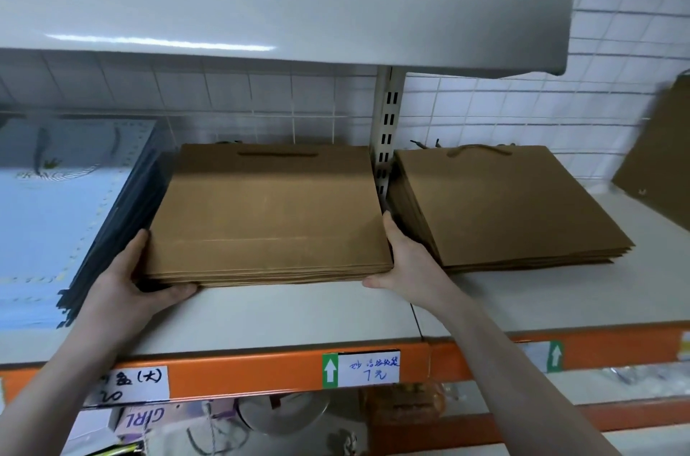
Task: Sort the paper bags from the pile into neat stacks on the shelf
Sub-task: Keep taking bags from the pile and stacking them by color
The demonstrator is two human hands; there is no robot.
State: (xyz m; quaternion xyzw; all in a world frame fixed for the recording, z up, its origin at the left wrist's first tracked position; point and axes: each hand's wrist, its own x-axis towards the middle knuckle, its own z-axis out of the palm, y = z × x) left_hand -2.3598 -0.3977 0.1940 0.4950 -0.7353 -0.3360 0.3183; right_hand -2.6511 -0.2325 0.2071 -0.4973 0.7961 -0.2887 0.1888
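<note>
A stack of flat brown paper bags (267, 212) lies on the grey shelf (298, 313), near the middle of the view. Both hands hold it by its sides. The left hand (129, 278), at about 8 o'clock from the stack's centre, grips the front left corner: the fingers lie up along the left edge and the thumb curls under the front edge. The right hand (401, 255), at about 4 o'clock, presses against the right side with fairly straight fingers pointing toward the back, the thumb reaching along the front right corner.

At 3 o'clock from this stack, just past the slotted upright (386, 134), a second stack of brown bags (504, 205) lies on the same shelf, turned a little askew, its cord handles at the back. Further toward 2 o'clock a single brown bag (661, 153) leans against the white wire grid (522, 108). At 9 o'clock a pile of dark bags (123, 216) touches the held stack, with pale blue bags (52, 209) beyond it.

The shelf's orange front rail (242, 373) at 6 o'clock carries handwritten labels (367, 369). An upper grey shelf (283, 18) spans 12 o'clock
</note>
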